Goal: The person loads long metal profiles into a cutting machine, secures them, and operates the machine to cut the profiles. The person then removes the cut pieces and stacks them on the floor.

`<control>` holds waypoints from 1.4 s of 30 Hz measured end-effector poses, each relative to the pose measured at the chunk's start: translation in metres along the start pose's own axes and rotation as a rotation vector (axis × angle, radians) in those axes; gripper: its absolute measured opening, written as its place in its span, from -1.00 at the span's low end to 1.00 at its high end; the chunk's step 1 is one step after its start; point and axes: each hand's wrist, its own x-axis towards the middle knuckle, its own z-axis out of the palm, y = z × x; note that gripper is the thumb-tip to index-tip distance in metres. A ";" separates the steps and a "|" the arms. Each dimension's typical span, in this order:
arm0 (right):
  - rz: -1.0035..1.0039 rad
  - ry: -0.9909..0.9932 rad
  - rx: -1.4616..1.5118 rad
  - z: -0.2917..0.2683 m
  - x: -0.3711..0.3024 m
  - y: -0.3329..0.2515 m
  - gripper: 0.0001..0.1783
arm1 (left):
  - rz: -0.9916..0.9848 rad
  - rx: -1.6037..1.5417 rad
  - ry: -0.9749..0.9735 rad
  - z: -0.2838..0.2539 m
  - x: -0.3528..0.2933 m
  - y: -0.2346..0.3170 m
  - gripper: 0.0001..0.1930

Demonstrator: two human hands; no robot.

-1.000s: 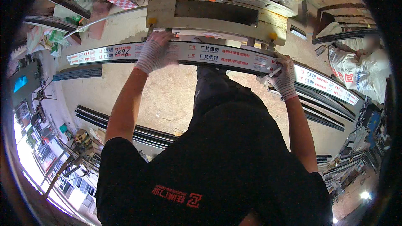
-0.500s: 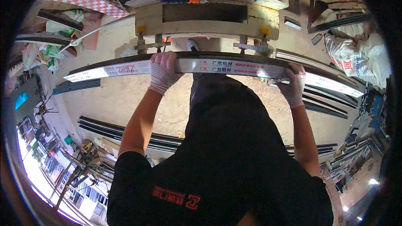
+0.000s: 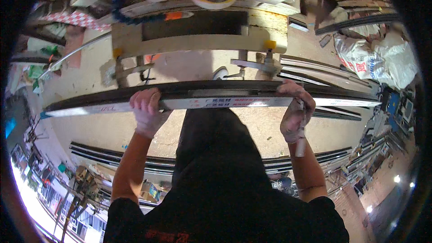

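A long, dark metal profile with a white printed film along its near side lies crosswise before me, apart from the machine behind it. My left hand, in a pale glove, is closed over it left of the middle, fingers on the top edge. Toward the right, my right hand grips the same profile with its fingers hooked over the far edge. A short pale stick-like thing sticks out below the right palm; its kind cannot be made out.
Beyond the profile stands a pale machine with clamps and a dark slot; a dark-blue hose with an orange tip hangs over it. More profiles lie on the floor behind me and at right. White sacks sit at far right.
Both hands have brought the profile nearer to me, away from the machine's clamps, and its upper face has tilted into view. My view has shifted too. Both hands keep their grip.
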 end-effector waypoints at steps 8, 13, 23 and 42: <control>0.052 -0.070 0.004 -0.021 -0.013 -0.002 -0.60 | 0.039 0.068 -0.003 -0.002 0.005 0.003 -0.40; 0.017 -0.153 -0.019 -0.021 -0.025 0.010 -0.61 | 0.080 0.132 0.043 0.003 0.002 0.002 -0.35; -0.250 -0.540 -0.158 -0.045 -0.029 0.027 -0.71 | 0.069 0.164 0.089 0.010 0.000 0.006 -0.25; -0.475 -0.550 -0.408 -0.038 -0.043 0.038 -0.70 | 0.073 0.135 0.173 0.014 -0.012 0.002 -0.22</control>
